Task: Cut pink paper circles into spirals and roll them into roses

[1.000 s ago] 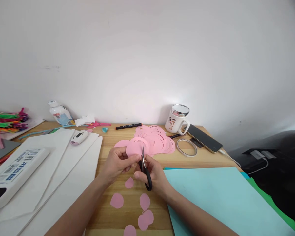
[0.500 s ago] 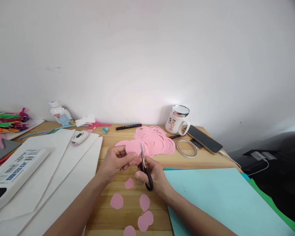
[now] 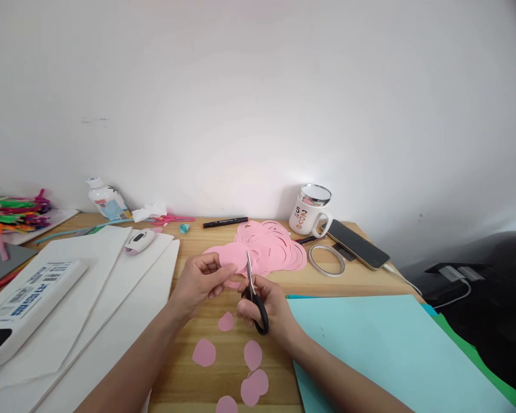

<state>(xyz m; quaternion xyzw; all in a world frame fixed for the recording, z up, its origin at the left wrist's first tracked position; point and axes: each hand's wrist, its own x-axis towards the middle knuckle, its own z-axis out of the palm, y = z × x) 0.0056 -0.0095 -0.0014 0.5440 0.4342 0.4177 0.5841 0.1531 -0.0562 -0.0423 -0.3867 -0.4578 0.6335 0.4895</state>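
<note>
The left hand (image 3: 198,284) pinches a pink paper piece (image 3: 233,256) between thumb and fingers; the piece projects beyond the fingertips. Scissors (image 3: 251,289) stand at its right edge, blades pointing toward the wall (image 3: 241,115). The right hand (image 3: 269,304) grips the black handles. Markings, left to right: white case (image 3: 64,281), blue print, and bottle (image 3: 108,198), red lettering, both illegible from where I stand; mug (image 3: 305,217), digits 5 and 2 legible.
</note>
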